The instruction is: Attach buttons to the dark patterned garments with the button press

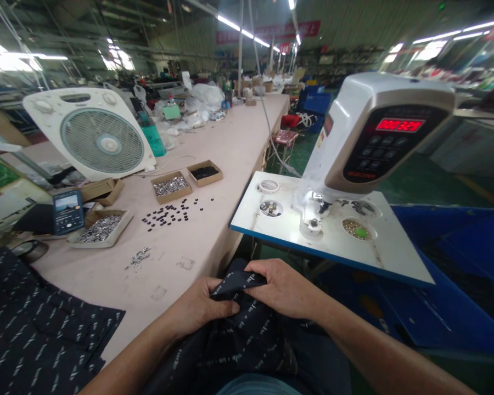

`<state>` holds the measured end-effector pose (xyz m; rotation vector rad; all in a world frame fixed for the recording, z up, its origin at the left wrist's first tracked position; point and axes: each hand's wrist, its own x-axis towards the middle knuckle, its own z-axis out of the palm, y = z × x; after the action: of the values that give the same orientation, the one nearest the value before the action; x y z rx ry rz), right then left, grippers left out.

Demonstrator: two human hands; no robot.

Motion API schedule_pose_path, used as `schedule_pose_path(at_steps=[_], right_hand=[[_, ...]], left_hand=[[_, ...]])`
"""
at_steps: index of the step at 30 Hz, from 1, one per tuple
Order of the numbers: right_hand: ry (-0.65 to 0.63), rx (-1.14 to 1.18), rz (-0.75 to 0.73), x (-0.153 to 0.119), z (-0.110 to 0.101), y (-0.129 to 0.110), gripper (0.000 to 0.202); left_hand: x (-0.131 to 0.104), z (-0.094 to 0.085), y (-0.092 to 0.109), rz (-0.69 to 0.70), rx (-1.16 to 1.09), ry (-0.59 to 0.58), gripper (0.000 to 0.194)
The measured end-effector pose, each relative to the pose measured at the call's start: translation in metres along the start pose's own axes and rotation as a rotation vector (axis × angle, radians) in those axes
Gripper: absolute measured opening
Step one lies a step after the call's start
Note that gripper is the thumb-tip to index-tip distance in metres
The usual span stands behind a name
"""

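Observation:
A dark printed garment (247, 340) with rows of small white lettering lies gathered over my lap. My left hand (206, 307) pinches a folded edge of it, thumb on top. My right hand (278, 285) grips the same fold from the other side, fingers closed on the cloth. Just beyond my hands stands a white snap-fastening machine (379, 131) with a lit red display. Its white table (263, 233) has round wells; one holds small metal parts (270, 208), another brass-coloured parts (356, 229) with a green piece.
On the long table (206, 219) lie scattered black discs (168, 216), loose metal bits (140, 256), and boxes of metal parts (170, 186) and black parts (205, 172). A fan (107, 144), a phone (68, 211) and more printed fabric (37, 323) are at left. Blue cloth (456, 307) hangs at right.

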<state>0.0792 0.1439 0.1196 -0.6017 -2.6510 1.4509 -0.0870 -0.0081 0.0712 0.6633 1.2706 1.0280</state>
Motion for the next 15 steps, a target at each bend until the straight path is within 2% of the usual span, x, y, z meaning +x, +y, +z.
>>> schedule_pose_path(at_steps=[9,15], right_hand=[[0.002,-0.008,0.033,0.014,0.004,0.0,0.012],[-0.036,-0.036,0.064,0.024,0.007,-0.003,0.011]], left_hand=[[0.005,-0.005,-0.011,-0.035,-0.257,-0.011,0.035],[0.011,-0.009,-0.021,0.026,-0.32,-0.006,0.041]])
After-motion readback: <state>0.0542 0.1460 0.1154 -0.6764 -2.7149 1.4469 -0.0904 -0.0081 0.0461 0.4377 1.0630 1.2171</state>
